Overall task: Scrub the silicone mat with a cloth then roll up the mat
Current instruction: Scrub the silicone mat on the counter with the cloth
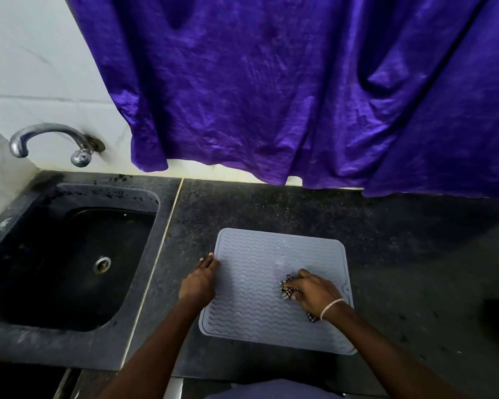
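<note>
Hands are working on the grey wavy-ribbed silicone mat (pixel 260 286) lying flat on the dark speckled worktop (pixel 386 240): left hand (pixel 200 279) pressing flat on its left edge, right hand (pixel 311 290) clutching a bunched black-and-white checked cloth (pixel 287 287) beneath its fingers.

No legible text, label, brand, number or sign is found anywhere in the head view; the grey silicone mat (pixel 277 289) bears only a raised wave pattern, with no lettering readable on it. The checked cloth (pixel 289 287) lying on the mat shows a black-and-white pattern only; no tag or print can be made out.
</note>
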`<state>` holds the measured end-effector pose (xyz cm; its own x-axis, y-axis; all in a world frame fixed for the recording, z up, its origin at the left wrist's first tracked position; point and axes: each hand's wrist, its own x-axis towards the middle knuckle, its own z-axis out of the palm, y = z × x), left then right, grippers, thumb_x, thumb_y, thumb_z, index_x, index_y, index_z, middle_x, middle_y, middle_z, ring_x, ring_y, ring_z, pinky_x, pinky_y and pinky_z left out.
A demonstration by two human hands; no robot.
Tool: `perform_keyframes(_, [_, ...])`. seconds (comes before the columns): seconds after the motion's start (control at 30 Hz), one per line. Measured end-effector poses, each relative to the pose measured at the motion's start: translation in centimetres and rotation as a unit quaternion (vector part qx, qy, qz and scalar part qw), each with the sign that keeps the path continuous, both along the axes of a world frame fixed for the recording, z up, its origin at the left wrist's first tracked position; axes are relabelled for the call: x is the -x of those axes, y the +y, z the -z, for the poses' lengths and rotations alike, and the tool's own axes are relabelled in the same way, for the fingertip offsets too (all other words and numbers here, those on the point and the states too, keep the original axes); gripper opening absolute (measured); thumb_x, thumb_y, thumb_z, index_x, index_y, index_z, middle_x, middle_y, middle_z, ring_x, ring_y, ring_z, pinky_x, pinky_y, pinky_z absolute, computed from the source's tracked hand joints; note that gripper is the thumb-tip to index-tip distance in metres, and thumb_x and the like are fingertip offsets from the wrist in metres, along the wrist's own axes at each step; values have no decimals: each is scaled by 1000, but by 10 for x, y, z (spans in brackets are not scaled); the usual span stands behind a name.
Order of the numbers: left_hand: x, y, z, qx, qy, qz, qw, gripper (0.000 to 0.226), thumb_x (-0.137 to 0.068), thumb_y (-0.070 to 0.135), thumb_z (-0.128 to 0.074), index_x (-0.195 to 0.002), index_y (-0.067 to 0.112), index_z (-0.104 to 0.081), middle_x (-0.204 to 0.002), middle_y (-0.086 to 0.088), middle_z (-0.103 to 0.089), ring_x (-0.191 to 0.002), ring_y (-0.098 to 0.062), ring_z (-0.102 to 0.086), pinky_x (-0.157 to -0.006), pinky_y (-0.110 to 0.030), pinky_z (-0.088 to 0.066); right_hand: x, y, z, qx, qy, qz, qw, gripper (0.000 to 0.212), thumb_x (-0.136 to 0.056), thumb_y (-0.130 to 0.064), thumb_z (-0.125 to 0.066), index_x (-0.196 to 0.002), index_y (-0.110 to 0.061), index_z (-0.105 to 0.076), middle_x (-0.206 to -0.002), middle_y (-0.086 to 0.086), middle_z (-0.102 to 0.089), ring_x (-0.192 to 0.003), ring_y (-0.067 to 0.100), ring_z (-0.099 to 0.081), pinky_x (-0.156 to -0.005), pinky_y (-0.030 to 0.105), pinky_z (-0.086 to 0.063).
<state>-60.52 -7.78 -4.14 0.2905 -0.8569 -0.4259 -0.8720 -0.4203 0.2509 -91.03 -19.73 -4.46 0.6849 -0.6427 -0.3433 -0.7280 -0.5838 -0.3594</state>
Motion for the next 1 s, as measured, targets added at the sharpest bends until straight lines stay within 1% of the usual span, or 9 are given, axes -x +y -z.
perform_keyframes(0.07, [0,0,2,0,0,-3,1000,83,-90,9,-60,-158,30,-17,-168,9,-3,-154,-17,-14,-114,-41,-39,-7,-3,-3,-4,8,-5,1000,33,-90,-38,-61,-122,-42,-64,-115,-8,-55,-108,18,-60,-88,31,-52])
perform_keyframes(0.2, [0,0,3,-1,3,-4,1000,88,-88,9,-63,-158,31,-16,-168,10,-2,-154,-17,-16,-114,-40,-39,-28,-1,-5,-11,-10,-16,1000,39,-90,-39,-62,-129,-43,-60,-119,-6,-55,-110,19,-60,-91,32,-52])
perform_keyframes(0.3, [-1,0,3,-1,4,-6,1000,88,-88,8,-62,-158,32,-15,-168,11,-2,-154,-16,-15,-115,-39,-38,-28,5,1,-8,-22,-20,1000,39,-89,-37,-62,-127,-43,-60,-121,-9,-54,-112,17,-59,-90,27,-49])
perform_keyframes(0.4, [-1,-1,4,-2,5,-8,1000,87,-88,8,-60,-159,32,-14,-168,11,-1,-154,-16,-14,-116,-40,-38,-6,6,6,-5,-37,-10,999,38,-92,-34,-62,-129,-43,-60,-126,-14,-53,-114,12,-57,-87,15,-39])
perform_keyframes(0.43, [-1,-1,4,-4,5,-10,1000,88,-88,7,-60,-159,32,-14,-168,11,-1,-154,-16,-14,-116,-40,-38,4,5,6,-2,-35,-6,999,38,-92,-35,-62,-129,-44,-60,-125,-16,-53,-114,10,-57,-86,14,-38])
perform_keyframes(0.57, [-1,-1,6,2,0,-12,1000,86,-89,5,-56,-159,32,-14,-168,11,-1,-154,-16,-13,-115,-40,-39,33,-5,5,20,-2,8,1000,39,-91,-37,-60,-129,-47,-58,-123,-16,-54,-111,11,-58,-89,24,-50])
perform_keyframes(0.7, [-5,1,9,-4,1,-18,1000,88,-89,7,-58,-159,33,-12,-168,11,0,-154,-16,-11,-115,-41,-39,17,-7,1,10,-8,13,1000,35,-91,-38,-61,-126,-42,-60,-117,-13,-54,-107,15,-60,-85,28,-51])
perform_keyframes(0.83, [-2,-1,10,-1,-6,-7,1000,90,-88,5,-60,-159,31,-11,-168,10,-1,-155,-17,-11,-115,-42,-40,-1,2,4,0,-40,15,999,35,-91,-38,-62,-126,-41,-60,-114,-13,-53,-105,15,-60,-84,28,-50])
perform_keyframes(1.0, [-2,-2,12,-3,-2,-10,1000,87,-89,4,-56,-159,31,-12,-168,10,-1,-155,-16,-11,-115,-43,-40,18,12,16,3,-48,21,999,43,-93,-33,-60,-134,-44,-56,-132,-14,-51,-119,12,-56,-92,22,-44])
